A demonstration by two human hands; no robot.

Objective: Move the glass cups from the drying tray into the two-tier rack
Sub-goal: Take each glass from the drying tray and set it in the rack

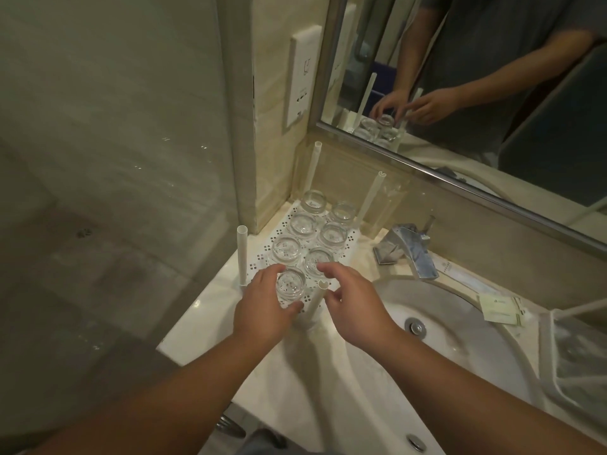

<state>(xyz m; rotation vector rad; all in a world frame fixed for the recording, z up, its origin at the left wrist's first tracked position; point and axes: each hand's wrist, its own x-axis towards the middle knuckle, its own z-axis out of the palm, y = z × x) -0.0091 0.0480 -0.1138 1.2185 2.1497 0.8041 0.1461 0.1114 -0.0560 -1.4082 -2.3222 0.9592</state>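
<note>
Left hand [262,310] wraps the nearest cup [290,285], frame centre, on the rack [262,254] shelf. Right hand [351,303] is loosely curled at the post [317,298], holding nothing. Six more cups in two rows behind. Seat the base flat, clear of its neighbour, before releasing.

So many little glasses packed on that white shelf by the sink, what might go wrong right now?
The cup in the left hand sits almost against its neighbours, so it may knock them. The right hand is close to the near post and might bump the rack. A glass falling near the sink could shatter.
</note>
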